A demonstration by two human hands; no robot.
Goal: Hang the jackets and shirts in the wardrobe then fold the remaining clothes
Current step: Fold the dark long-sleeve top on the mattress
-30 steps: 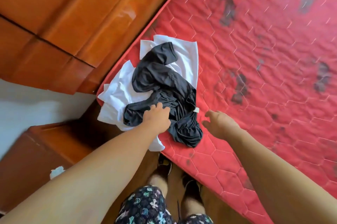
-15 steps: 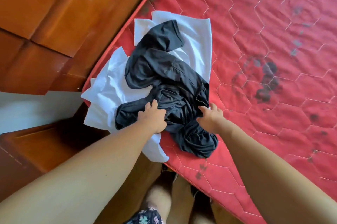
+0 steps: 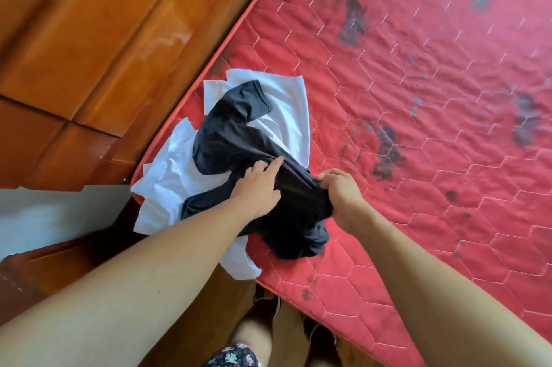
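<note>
The right hand (image 3: 340, 190), loose a second ago, is now pinching the black garment (image 3: 239, 139); the left hand (image 3: 258, 184) is pressing spread beside it, bare mattress (image 3: 433, 127) lying open toward three o'clock.

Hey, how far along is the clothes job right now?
Nothing visibly finished: no hung or folded clothes are in view. In hand: the right hand grips a bunch of the dark garment, while the left hand rests on it with fingers spread. Left: that garment, and the crumpled white garment beneath it at the corner of the red mattress.
</note>
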